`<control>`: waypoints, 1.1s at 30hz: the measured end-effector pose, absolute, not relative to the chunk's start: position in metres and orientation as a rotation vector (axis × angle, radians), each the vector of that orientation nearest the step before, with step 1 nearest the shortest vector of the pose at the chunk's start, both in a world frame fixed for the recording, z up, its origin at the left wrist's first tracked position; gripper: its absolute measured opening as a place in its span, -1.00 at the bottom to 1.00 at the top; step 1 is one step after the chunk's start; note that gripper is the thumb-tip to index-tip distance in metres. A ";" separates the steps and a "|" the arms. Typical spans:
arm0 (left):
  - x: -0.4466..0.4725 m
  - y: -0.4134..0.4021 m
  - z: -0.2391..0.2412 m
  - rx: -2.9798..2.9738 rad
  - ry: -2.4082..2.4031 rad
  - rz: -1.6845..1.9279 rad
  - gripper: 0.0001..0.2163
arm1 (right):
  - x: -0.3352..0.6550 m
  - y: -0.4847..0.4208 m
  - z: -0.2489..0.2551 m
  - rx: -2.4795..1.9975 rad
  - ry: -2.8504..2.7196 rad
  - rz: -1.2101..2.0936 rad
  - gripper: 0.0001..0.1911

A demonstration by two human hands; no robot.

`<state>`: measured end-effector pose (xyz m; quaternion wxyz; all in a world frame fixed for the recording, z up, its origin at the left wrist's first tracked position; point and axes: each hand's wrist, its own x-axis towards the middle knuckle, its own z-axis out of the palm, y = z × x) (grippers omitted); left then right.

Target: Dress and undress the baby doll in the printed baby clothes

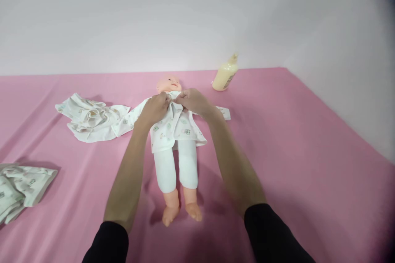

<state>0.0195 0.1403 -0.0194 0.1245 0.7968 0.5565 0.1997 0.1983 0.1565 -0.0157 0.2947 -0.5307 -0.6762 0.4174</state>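
Note:
A baby doll (175, 164) lies on its back in the middle of the pink cloth, head away from me. It wears a white printed baby shirt (163, 131) over white legs, and its feet are bare. At the shirt's front, just below the neck, my left hand (156, 109) pinches the fabric near the front edge. My right hand (193, 100) pinches the other side close beside it, the fingertips nearly meeting. The exact spot between the fingertips is partly hidden. Both shirt sleeves stretch out sideways.
Crumpled white printed clothing (92, 117) lies left of the doll, touching the sleeve end. More folded printed clothing (27, 187) is at the left edge. A pale yellow pump bottle (225, 77) stands at the back right. The pink cloth (293, 152) meets a white wall (138, 16).

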 end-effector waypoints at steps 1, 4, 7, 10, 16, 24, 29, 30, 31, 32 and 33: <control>0.018 0.141 -0.020 2.316 1.608 0.605 -0.83 | 0.198 0.157 -0.016 -1.414 -1.805 1.118 -0.74; 0.016 0.142 -0.022 2.287 1.568 0.677 -0.83 | 0.198 0.156 -0.016 -1.410 -1.804 1.150 -0.81; 0.016 0.141 -0.021 2.243 1.548 0.733 -0.85 | 0.198 0.153 -0.013 -1.379 -1.817 1.192 -0.82; 0.017 0.139 -0.019 2.199 1.526 0.780 -0.87 | 0.198 0.150 -0.008 -1.351 -1.853 1.235 -0.76; 0.015 0.135 -0.014 1.940 1.392 0.839 -0.89 | 0.192 0.147 -0.005 -1.438 -1.798 1.225 -0.81; -0.003 0.131 -0.009 1.718 1.278 0.777 -0.86 | 0.195 0.150 -0.010 -1.367 -1.706 1.306 -0.82; 0.002 0.130 -0.010 1.818 1.293 0.798 -0.84 | 0.198 0.149 -0.008 -1.323 -1.678 1.353 -0.82; 0.003 0.130 -0.011 1.852 1.284 0.813 -0.87 | 0.199 0.149 -0.008 -1.304 -1.683 1.363 -0.81; 0.005 0.130 -0.011 1.880 1.268 0.824 -0.90 | 0.200 0.149 -0.007 -1.283 -1.689 1.373 -0.80; 0.006 0.130 -0.012 1.898 1.249 0.828 -0.90 | 0.201 0.148 -0.007 -1.260 -1.697 1.383 -0.79; 0.006 0.130 -0.012 1.902 1.233 0.831 -0.88 | 0.203 0.148 -0.007 -1.236 -1.701 1.397 -0.79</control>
